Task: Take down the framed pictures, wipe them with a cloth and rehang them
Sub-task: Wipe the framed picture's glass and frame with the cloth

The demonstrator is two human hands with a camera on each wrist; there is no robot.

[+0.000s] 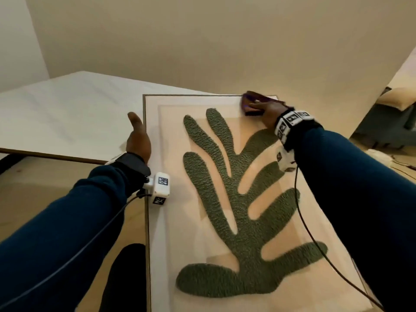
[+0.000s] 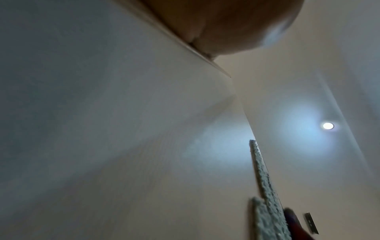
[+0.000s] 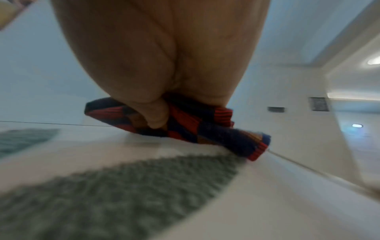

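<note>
A large framed picture [image 1: 171,221] with a green branching leaf shape [image 1: 236,199] on a pale mat fills the middle of the head view. My left hand [image 1: 138,140] holds its thin left edge, thumb pointing up; the fingers are hidden behind the frame. My right hand [image 1: 267,115] presses a folded red, blue and orange checked cloth [image 1: 249,101] on the glass at the top right corner. The right wrist view shows the thumb tucked into the cloth [image 3: 185,129] just above the green shape [image 3: 123,186]. In the left wrist view the palm [image 2: 226,27] lies against the frame edge [image 2: 201,50].
A white flat panel [image 1: 67,113] with a dark wooden edge lies to the left, partly under the frame. A plain beige wall [image 1: 202,41] is behind. At the far right are dark furniture and a cushion [image 1: 396,97]. Wood floor [image 1: 45,181] shows below.
</note>
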